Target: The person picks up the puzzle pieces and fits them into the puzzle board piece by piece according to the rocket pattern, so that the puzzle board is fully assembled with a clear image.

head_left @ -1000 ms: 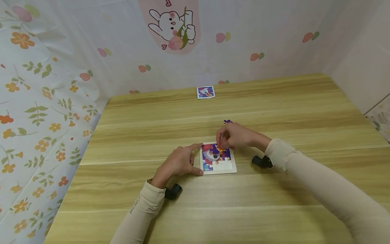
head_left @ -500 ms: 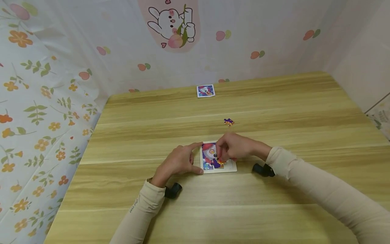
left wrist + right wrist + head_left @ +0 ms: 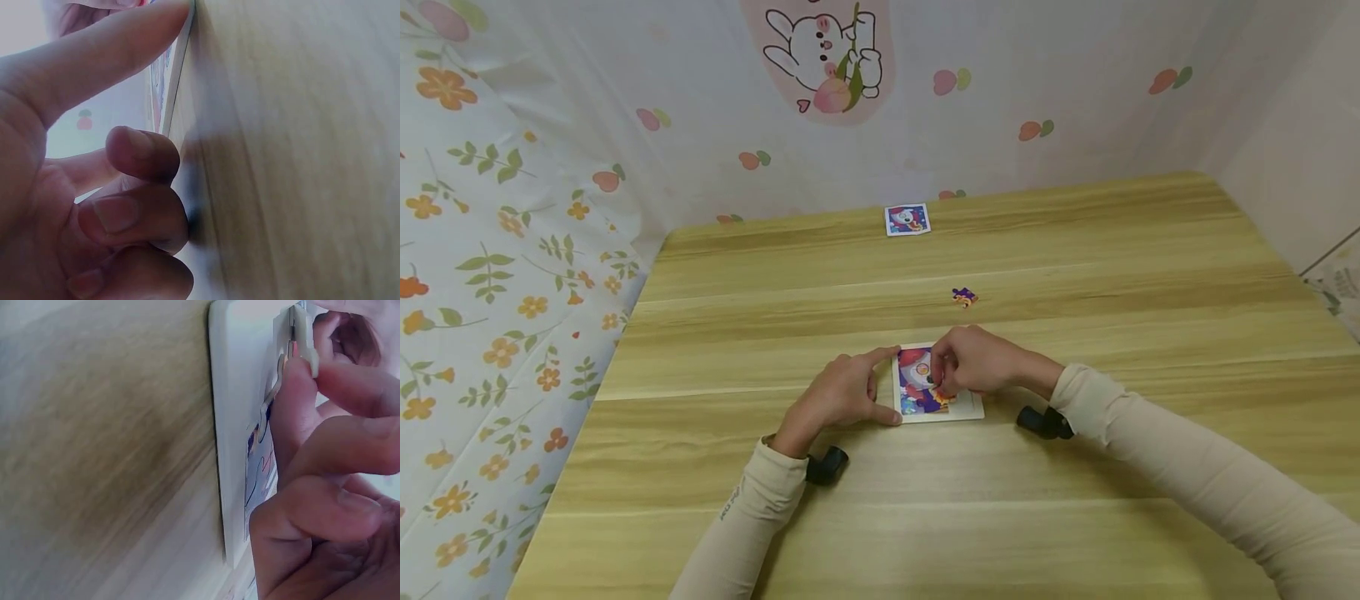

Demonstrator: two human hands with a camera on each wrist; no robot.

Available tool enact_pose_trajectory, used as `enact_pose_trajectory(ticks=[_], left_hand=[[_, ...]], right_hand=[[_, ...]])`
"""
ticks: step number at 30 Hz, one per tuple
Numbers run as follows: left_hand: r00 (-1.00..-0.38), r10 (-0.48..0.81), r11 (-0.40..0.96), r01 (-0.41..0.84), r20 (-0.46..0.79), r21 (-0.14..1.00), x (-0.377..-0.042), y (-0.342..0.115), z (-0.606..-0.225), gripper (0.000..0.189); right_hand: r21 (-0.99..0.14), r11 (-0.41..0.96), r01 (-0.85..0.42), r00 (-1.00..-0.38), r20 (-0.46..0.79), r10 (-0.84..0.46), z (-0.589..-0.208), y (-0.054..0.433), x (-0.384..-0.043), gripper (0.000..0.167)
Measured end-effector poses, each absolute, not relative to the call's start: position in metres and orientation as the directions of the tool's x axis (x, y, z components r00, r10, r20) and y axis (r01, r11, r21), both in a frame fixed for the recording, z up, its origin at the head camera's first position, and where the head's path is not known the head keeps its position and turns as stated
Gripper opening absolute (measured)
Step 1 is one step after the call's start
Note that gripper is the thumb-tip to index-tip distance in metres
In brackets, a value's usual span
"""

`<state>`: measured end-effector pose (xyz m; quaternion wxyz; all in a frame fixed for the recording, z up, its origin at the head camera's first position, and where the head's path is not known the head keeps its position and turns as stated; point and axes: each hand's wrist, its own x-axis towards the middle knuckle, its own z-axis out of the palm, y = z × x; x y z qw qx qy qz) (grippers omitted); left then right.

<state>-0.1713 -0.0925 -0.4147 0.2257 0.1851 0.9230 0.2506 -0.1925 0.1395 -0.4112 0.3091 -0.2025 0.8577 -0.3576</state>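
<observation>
A white-framed jigsaw puzzle tray [image 3: 968, 408] lies on the wooden table, partly filled with colourful pieces. My left hand [image 3: 842, 390] holds its left side, the thumb [image 3: 112, 56] at the near corner and index finger at the far one; the other fingers curl beside it. Over the tray's right part, my right hand [image 3: 976, 360] pinches a jigsaw piece [image 3: 304, 337] between thumb and index finger, seen edge-on in the right wrist view. The hand hides much of the tray's upper right. Purple and orange print [image 3: 934, 402] shows below the fingers; I cannot tell whether it is the held piece.
One loose purple and orange jigsaw piece [image 3: 964, 297] lies beyond the tray. Near the table's far edge is a small picture card [image 3: 907, 220]. Black devices [image 3: 827, 466] sit at both wrists. Patterned cloth [image 3: 700, 100] hangs behind the table.
My right hand has moved from the tray's far edge toward its lower part, uncovering the loose piece beyond. Purple and orange print now covers some of the bare lower area. My left hand stays put.
</observation>
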Motion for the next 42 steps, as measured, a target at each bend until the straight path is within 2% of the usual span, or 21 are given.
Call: enact_pose_trajectory(ticks=[7, 16, 24, 29, 37, 42], left_hand=[[-0.832, 0.456, 0.805, 0.234, -0.317, 0.546, -0.172, -0.093, -0.414, 0.092], [-0.827, 0.463, 0.801, 0.236, -0.319, 0.55, -0.174, -0.093, -0.412, 0.094], [-0.826, 0.464, 0.799, 0.235, -0.319, 0.553, -0.174, -0.093, -0.412, 0.093], [-0.83, 0.466, 0.797, 0.243, -0.307, 0.553, -0.175, -0.094, -0.413, 0.094], [-0.825, 0.467, 0.797, 0.237, -0.318, 0.555, -0.174, -0.093, -0.413, 0.093], [-0.824, 0.466, 0.797, 0.235, -0.321, 0.556, -0.172, -0.093, -0.414, 0.094]], right_hand=[[-0.684, 0.722, -0.103, -0.775, -0.399, -0.489, -0.406, 0.136, -0.191, 0.013], [-0.634, 0.745, -0.208, -0.807, -0.319, -0.496, -0.403, 0.132, -0.191, 0.017], [-0.511, 0.8, -0.315, -0.836, -0.249, -0.489, -0.404, 0.129, -0.184, 0.02], [-0.483, 0.804, -0.347, -0.842, -0.216, -0.493, -0.404, 0.13, -0.182, 0.02], [-0.489, 0.791, -0.368, -0.815, -0.239, -0.527, -0.405, 0.135, -0.183, 0.018], [-0.547, 0.721, -0.425, -0.724, -0.272, -0.634, -0.405, 0.148, -0.195, 0.018]])
